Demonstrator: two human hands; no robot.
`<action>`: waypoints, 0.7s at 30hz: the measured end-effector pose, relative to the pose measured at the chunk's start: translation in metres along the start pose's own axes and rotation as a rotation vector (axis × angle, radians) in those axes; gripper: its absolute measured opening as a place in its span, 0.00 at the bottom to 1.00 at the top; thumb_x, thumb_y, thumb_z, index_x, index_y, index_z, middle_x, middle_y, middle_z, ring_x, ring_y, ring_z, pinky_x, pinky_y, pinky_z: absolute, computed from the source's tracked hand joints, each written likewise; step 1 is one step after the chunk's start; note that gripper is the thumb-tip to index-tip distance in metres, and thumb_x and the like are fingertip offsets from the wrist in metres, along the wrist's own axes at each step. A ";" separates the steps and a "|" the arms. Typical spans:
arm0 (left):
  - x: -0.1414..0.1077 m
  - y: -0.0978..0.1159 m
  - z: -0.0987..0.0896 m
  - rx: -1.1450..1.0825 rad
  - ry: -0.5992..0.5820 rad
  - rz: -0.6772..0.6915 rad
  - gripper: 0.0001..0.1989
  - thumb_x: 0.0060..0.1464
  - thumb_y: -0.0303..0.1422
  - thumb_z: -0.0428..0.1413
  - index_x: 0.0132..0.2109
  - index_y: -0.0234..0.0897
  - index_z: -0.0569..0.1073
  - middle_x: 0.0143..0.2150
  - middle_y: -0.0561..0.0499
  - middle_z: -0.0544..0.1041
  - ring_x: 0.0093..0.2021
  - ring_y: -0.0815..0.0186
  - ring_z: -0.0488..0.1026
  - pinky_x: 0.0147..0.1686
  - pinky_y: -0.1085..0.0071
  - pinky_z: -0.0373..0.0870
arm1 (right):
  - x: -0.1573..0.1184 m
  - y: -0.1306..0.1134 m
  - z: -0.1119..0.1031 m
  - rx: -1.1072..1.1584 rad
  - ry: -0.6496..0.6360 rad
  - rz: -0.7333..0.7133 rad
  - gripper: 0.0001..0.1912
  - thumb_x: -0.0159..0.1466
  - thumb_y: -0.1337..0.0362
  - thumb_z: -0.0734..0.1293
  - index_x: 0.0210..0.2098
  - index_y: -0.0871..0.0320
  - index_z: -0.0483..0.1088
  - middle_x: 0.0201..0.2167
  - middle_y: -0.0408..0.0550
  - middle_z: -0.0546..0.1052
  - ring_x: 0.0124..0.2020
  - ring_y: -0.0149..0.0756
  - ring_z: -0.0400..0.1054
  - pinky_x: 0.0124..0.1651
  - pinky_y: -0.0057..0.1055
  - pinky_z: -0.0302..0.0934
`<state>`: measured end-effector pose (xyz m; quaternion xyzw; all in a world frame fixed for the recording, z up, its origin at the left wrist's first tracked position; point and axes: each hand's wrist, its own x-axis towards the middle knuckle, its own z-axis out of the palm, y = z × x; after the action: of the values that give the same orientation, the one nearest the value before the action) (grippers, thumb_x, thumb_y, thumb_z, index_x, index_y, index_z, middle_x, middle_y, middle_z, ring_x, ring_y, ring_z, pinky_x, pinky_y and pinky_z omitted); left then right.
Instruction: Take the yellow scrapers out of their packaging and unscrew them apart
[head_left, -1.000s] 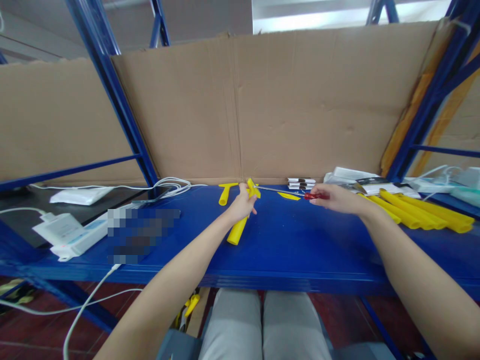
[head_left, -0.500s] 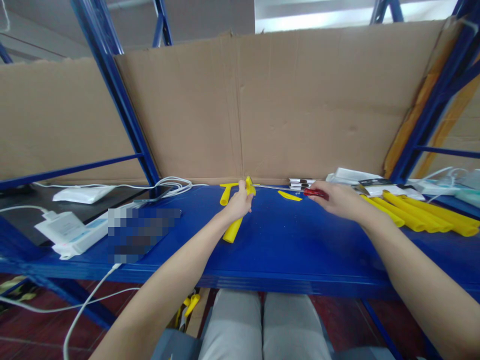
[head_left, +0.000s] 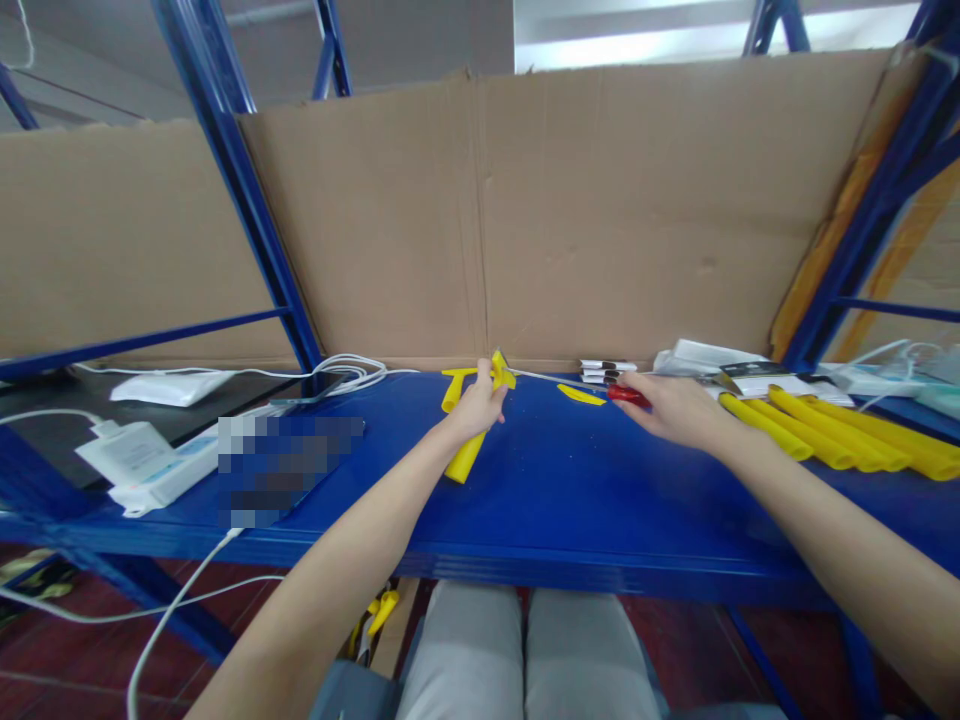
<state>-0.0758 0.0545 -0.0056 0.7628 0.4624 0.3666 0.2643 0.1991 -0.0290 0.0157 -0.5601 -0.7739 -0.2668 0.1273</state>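
My left hand [head_left: 480, 402] is wrapped round a yellow tool handle [head_left: 466, 458] whose upper end shows above the fingers. My right hand [head_left: 667, 405] grips a screwdriver by its red handle [head_left: 628, 396]. The long thin shaft points left, its end near the top of the yellow piece; whether they touch is too small to tell. Left of my left hand lies another yellow piece [head_left: 452, 390]. A flat yellow piece [head_left: 581, 395] rests on the blue shelf [head_left: 555, 510] under the shaft.
Several yellow tubes [head_left: 840, 430] lie at the right, by white packets [head_left: 709, 358]. A black-and-white stack [head_left: 606, 370] stands near the cardboard wall [head_left: 637, 220]. At the left are a power strip [head_left: 161, 478], cables, and a pixelated flat object [head_left: 289, 470]. Blue posts flank the shelf.
My right hand and the red handle have moved slightly down, tilting the shaft a little more. My left hand keeps its hold on the yellow piece. The view has shifted slightly.
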 end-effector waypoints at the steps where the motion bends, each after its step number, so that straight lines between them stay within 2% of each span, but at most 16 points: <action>1: 0.000 0.001 -0.001 0.006 0.003 0.008 0.11 0.60 0.29 0.47 0.50 0.38 0.55 0.22 0.57 0.70 0.15 0.73 0.64 0.17 0.79 0.59 | 0.000 0.000 0.002 0.021 -0.007 0.012 0.16 0.65 0.57 0.58 0.45 0.58 0.69 0.34 0.54 0.80 0.31 0.44 0.73 0.30 0.32 0.55; 4: 0.000 0.002 -0.003 0.044 0.003 0.036 0.10 0.60 0.29 0.46 0.49 0.39 0.56 0.20 0.60 0.66 0.16 0.72 0.65 0.19 0.79 0.60 | -0.003 -0.001 0.006 0.105 -0.014 0.027 0.18 0.67 0.55 0.54 0.42 0.60 0.70 0.36 0.56 0.80 0.33 0.44 0.73 0.33 0.34 0.58; 7: 0.000 0.002 -0.007 0.087 0.020 0.107 0.10 0.60 0.30 0.47 0.48 0.39 0.57 0.22 0.59 0.68 0.20 0.70 0.69 0.24 0.76 0.65 | -0.005 0.000 0.009 0.220 -0.018 0.000 0.21 0.69 0.56 0.51 0.38 0.58 0.70 0.35 0.56 0.79 0.33 0.43 0.73 0.35 0.34 0.60; 11: 0.000 0.001 -0.010 0.118 0.050 0.189 0.09 0.59 0.29 0.49 0.45 0.41 0.56 0.26 0.56 0.70 0.25 0.68 0.71 0.31 0.73 0.67 | -0.008 0.001 0.016 0.329 0.053 -0.040 0.18 0.67 0.54 0.53 0.34 0.57 0.69 0.31 0.54 0.77 0.30 0.41 0.70 0.33 0.33 0.60; 16: 0.000 0.001 -0.012 0.088 0.059 0.231 0.09 0.59 0.29 0.49 0.44 0.41 0.55 0.27 0.57 0.72 0.25 0.69 0.71 0.30 0.74 0.67 | -0.010 -0.001 0.022 0.414 0.125 -0.028 0.17 0.66 0.54 0.56 0.34 0.56 0.70 0.31 0.52 0.77 0.30 0.40 0.70 0.32 0.33 0.60; 21: 0.000 0.001 -0.014 0.087 0.094 0.237 0.09 0.58 0.29 0.48 0.45 0.40 0.56 0.33 0.52 0.75 0.25 0.71 0.70 0.28 0.75 0.65 | -0.014 -0.010 0.023 0.337 0.202 -0.012 0.19 0.67 0.52 0.55 0.35 0.57 0.71 0.32 0.54 0.77 0.31 0.41 0.71 0.30 0.32 0.58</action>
<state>-0.0862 0.0549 0.0033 0.8048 0.3965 0.4102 0.1636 0.1971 -0.0301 -0.0129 -0.4965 -0.7944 -0.1888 0.2946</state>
